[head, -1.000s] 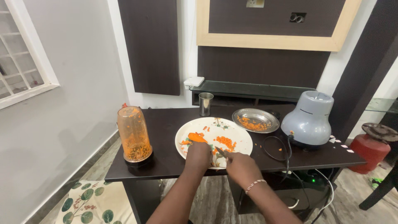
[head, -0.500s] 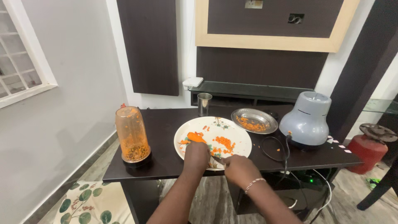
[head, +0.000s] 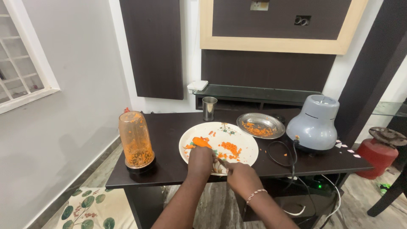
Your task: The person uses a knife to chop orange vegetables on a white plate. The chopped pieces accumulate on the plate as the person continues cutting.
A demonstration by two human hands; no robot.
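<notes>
A round white plate (head: 243, 139) with a flower print lies on the dark table (head: 169, 127). My left hand (head: 201, 160) rests on the plate and pins down a piece of carrot (head: 201, 142). My right hand (head: 241, 178) grips a knife (head: 220, 161) whose blade points towards the left hand. A heap of small chopped carrot bits (head: 230, 148) sits in the middle of the plate.
An upturned blender jar (head: 136, 141) smeared orange stands at the table's left. A steel cup (head: 209, 108), a steel plate of carrot bits (head: 260, 125) and a grey mixer base (head: 314, 123) with its black cord (head: 281, 153) sit behind and right. A red cylinder (head: 379, 152) stands on the floor.
My right hand has slid slightly left and closer to me with the knife. My left hand stays on the carrot.
</notes>
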